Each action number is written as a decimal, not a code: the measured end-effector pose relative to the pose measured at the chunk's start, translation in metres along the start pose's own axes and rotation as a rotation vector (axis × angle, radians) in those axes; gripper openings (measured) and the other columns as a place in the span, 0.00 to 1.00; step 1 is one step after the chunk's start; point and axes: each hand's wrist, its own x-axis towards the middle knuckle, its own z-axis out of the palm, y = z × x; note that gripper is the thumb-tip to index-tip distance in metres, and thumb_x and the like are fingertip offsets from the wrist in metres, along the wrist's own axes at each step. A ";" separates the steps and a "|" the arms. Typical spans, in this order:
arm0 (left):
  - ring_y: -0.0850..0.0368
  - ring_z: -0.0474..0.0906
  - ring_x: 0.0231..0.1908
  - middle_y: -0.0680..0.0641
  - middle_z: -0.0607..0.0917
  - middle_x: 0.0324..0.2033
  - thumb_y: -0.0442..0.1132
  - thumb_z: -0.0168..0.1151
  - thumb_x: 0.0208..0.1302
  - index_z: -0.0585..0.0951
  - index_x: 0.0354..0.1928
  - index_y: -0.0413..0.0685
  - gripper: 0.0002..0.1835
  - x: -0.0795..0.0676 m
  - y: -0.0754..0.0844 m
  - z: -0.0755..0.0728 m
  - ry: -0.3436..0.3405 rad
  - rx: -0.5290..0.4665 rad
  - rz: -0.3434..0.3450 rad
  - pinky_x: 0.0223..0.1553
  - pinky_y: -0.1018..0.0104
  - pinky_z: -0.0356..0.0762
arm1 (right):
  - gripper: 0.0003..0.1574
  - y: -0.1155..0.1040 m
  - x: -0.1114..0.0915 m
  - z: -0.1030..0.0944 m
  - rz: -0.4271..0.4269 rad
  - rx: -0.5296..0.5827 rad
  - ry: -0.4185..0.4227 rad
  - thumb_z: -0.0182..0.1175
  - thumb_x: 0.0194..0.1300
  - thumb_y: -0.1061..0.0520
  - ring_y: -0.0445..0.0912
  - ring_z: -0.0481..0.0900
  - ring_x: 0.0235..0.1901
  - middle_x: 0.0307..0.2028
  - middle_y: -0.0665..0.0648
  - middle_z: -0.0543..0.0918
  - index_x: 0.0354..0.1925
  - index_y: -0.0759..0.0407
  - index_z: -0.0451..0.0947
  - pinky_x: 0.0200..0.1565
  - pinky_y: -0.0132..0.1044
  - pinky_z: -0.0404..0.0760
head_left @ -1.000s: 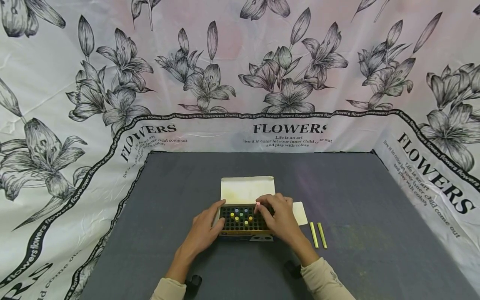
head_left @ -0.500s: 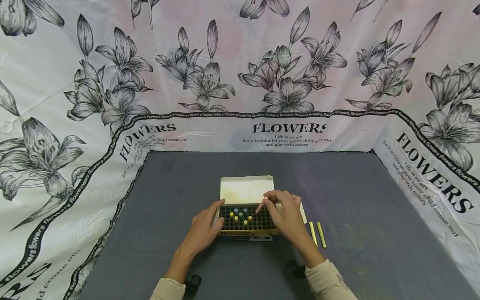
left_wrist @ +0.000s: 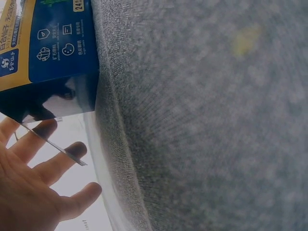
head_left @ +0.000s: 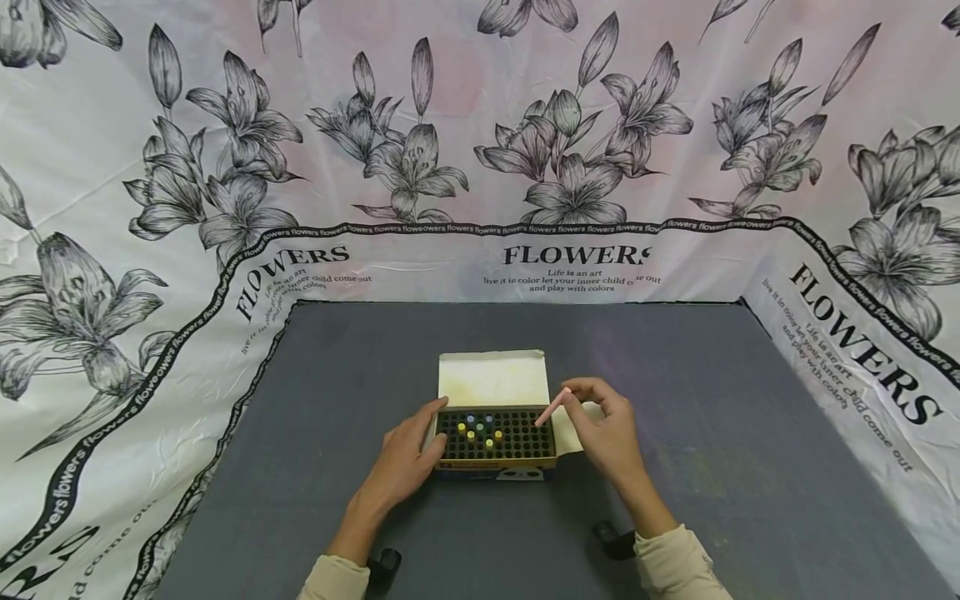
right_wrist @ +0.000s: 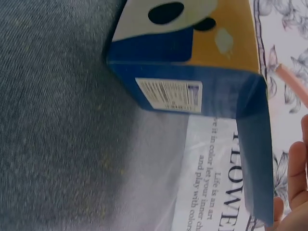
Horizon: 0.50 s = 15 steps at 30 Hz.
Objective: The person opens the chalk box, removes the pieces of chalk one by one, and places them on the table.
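One stick, likely brittle, lower center: right fingers pinched its upper end; extended left fingers touched the box.

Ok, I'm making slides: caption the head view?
Left hand touching the open box, right hand pinching a pink stick.

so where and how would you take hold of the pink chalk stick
I'd pinch the pink chalk stick near its upper end, coming in from the right, where the right hand has its grip. It is slim and straight and slants down to the left, its lower end over the open box, so a high hold probably leaves that end free.
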 end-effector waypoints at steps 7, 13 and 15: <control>0.59 0.71 0.33 0.54 0.79 0.35 0.46 0.54 0.75 0.66 0.76 0.64 0.29 0.000 0.000 -0.001 0.000 -0.006 -0.008 0.57 0.38 0.65 | 0.09 0.004 0.000 -0.017 0.081 0.054 0.095 0.60 0.73 0.64 0.34 0.80 0.43 0.38 0.62 0.87 0.47 0.62 0.84 0.48 0.28 0.74; 0.58 0.74 0.37 0.52 0.82 0.40 0.47 0.54 0.75 0.66 0.76 0.63 0.29 -0.001 0.000 -0.001 -0.001 -0.002 -0.006 0.58 0.37 0.65 | 0.09 0.009 0.001 -0.036 0.099 0.028 0.150 0.60 0.72 0.65 0.33 0.79 0.41 0.36 0.55 0.85 0.47 0.65 0.84 0.49 0.24 0.73; 0.58 0.73 0.36 0.53 0.81 0.38 0.46 0.54 0.75 0.66 0.76 0.63 0.29 -0.001 0.001 -0.001 -0.004 -0.011 -0.002 0.57 0.38 0.65 | 0.09 0.011 0.002 -0.042 0.106 0.021 0.159 0.59 0.72 0.65 0.33 0.80 0.41 0.34 0.53 0.85 0.47 0.66 0.84 0.50 0.25 0.72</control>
